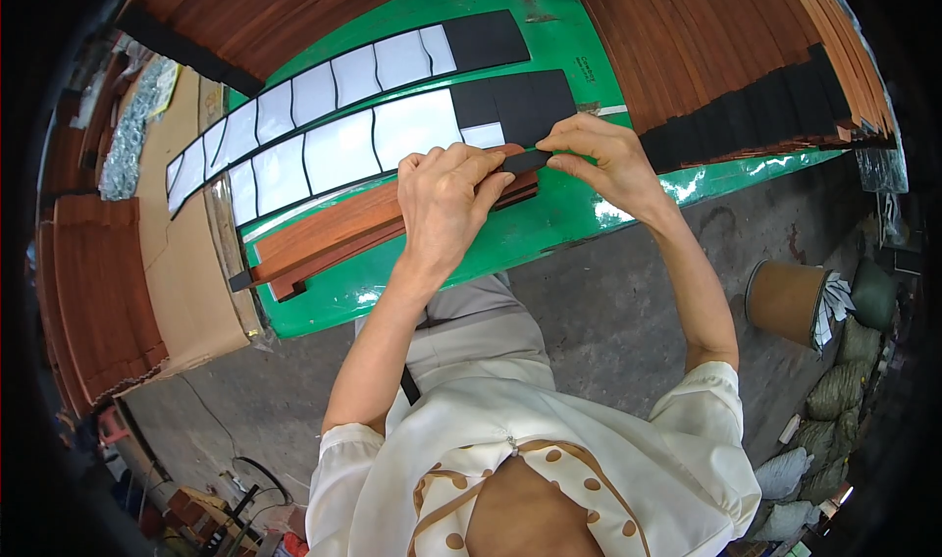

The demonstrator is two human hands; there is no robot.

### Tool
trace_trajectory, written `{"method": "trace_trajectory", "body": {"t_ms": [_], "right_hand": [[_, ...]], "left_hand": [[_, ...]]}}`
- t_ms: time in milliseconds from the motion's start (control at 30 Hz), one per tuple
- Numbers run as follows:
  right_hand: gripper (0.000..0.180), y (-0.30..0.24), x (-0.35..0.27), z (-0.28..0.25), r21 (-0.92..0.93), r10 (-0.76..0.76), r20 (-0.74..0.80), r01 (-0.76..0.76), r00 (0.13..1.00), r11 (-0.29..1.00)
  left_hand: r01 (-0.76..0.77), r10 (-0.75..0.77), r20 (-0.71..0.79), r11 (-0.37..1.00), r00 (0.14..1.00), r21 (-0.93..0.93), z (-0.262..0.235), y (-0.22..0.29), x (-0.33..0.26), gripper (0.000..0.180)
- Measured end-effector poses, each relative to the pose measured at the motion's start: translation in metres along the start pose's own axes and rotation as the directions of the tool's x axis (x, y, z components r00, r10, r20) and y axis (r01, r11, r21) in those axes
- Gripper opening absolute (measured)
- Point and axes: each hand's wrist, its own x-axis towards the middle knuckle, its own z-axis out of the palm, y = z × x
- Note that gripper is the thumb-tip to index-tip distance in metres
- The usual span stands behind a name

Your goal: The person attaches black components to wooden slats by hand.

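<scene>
A reddish-brown wooden slat point(339, 225) lies along the green tabletop's near side, its left end capped in black. My left hand point(444, 202) is closed over the slat's right part, thumb and fingers against a small black patch point(524, 160) at that end. Between thumb and forefinger, my right hand point(603, 160) pinches the patch's far right edge. Underneath lie more slats, partly hidden by my left hand. Just beyond are two rows of black patches, a nearer sheet point(417, 125) and a farther sheet point(376, 66), mostly white-faced with plain black at their right ends.
Stacks of black-ended wooden slats stand at the back left point(265, 12) and the right point(726, 47) of the green table point(392, 292). Brown cardboard point(182, 253) and another slat stack point(103, 292) lie at left. A brown bin point(785, 302) with white scraps stands on the floor at right.
</scene>
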Motion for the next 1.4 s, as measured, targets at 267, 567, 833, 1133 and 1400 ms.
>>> {"method": "trace_trajectory", "body": {"t_ms": [267, 567, 833, 1133, 1400], "right_hand": [[0.023, -0.001, -0.007, 0.006, 0.219, 0.224, 0.016, -0.222, 0.974, 0.950], [0.024, -0.016, -0.013, 0.067, 0.277, 0.377, -0.337, -0.292, 0.863, 0.916], [0.025, -0.023, -0.004, 0.091, 0.196, 0.368, -0.597, -0.315, 0.713, 0.928], [0.031, -0.014, -0.019, 0.049, 0.296, 0.571, -0.346, -0.491, 0.744, 0.819], [0.023, -0.021, -0.028, 0.051, 0.490, 0.638, -0.291, -0.462, 0.713, 0.739]], "left_hand": [[-0.089, 0.093, -0.058, 0.994, 0.994, 0.063, 0.002, 0.001, 0.001, 0.023], [-0.255, 0.294, -0.097, 0.921, 0.951, 0.294, 0.019, -0.007, -0.007, 0.031], [-0.255, 0.275, -0.045, 0.933, 0.960, 0.253, 0.009, -0.007, -0.011, 0.034], [0.241, -0.094, -0.466, 0.933, 0.880, 0.267, -0.134, -0.038, -0.104, 0.023], [0.651, -0.721, -0.227, 0.691, 0.655, -0.316, -0.177, -0.091, -0.153, 0.045]]}}
